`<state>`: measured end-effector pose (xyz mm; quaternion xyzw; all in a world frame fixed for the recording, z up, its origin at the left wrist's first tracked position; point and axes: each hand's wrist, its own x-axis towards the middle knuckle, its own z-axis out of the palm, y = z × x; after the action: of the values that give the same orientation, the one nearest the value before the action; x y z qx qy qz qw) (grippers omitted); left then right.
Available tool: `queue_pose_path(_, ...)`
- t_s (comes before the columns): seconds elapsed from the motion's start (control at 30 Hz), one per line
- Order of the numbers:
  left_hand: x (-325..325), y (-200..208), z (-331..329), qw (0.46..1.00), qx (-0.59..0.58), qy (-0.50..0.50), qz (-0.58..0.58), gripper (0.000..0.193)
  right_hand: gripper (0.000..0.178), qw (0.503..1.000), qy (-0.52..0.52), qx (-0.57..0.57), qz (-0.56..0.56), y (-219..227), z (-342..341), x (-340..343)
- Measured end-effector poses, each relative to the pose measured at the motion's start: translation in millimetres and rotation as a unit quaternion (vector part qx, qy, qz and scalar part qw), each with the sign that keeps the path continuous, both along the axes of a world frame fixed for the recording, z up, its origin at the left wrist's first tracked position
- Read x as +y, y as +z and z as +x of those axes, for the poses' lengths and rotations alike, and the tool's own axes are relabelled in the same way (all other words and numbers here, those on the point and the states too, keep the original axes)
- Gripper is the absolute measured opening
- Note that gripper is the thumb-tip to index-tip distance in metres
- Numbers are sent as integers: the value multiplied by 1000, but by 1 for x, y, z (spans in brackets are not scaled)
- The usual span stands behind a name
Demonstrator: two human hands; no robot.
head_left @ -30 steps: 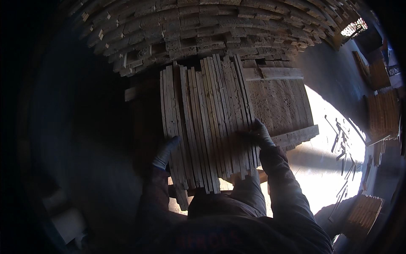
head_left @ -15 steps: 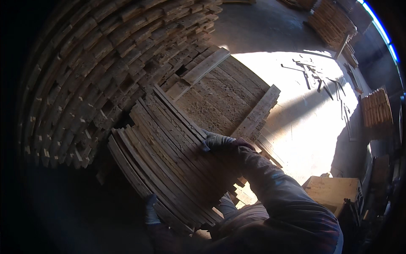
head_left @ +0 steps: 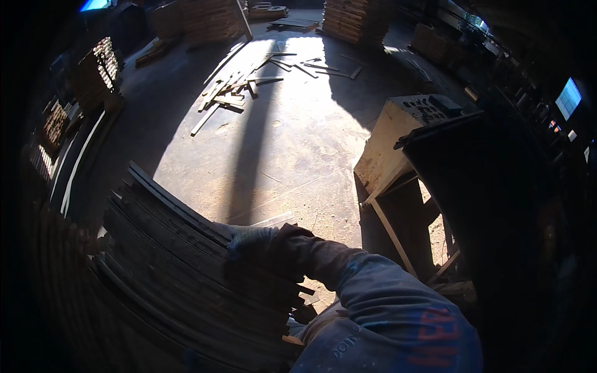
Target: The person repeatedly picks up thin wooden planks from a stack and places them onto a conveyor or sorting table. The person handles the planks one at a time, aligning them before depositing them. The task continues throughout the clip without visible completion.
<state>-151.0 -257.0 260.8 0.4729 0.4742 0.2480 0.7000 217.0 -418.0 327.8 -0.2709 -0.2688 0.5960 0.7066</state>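
Note:
A thick bundle of long wooden boards [head_left: 186, 267], pressed side by side, fills the lower left in deep shade. My right hand [head_left: 252, 241], in a pale work glove, is closed over the bundle's far edge, its fingers partly lost in shadow. My right arm, in a blue-grey sleeve, reaches across from the lower right. My left hand [head_left: 191, 359] is only a dim bluish patch at the bundle's near edge by the bottom of the picture, up against the boards. Uneven board ends stick out below my right forearm.
Loose slats [head_left: 233, 93] lie scattered on the sunlit concrete floor [head_left: 298, 161] ahead. A wooden box [head_left: 388, 140] on a slatted stand is at right, beside a dark bulky shape [head_left: 485, 186]. Tall board stacks [head_left: 354, 18] stand at the back and another stack [head_left: 96, 71] far left.
My view has swung to the right, with the boards still between my hands. The large wood pile and the dusty board platform have gone out of sight; the wooden box is now nearer.

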Motion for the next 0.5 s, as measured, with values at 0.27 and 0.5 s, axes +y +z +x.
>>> queue_pose_path(0.27,-223,78,386,878,-147,-452,55,45,64,885,-457,4,-90,23,135,-507)
queue_pose_path(0.5,-566,106,719,490,-273,-807,184,41,60,642,-689,22,-336,-20,102,-817)
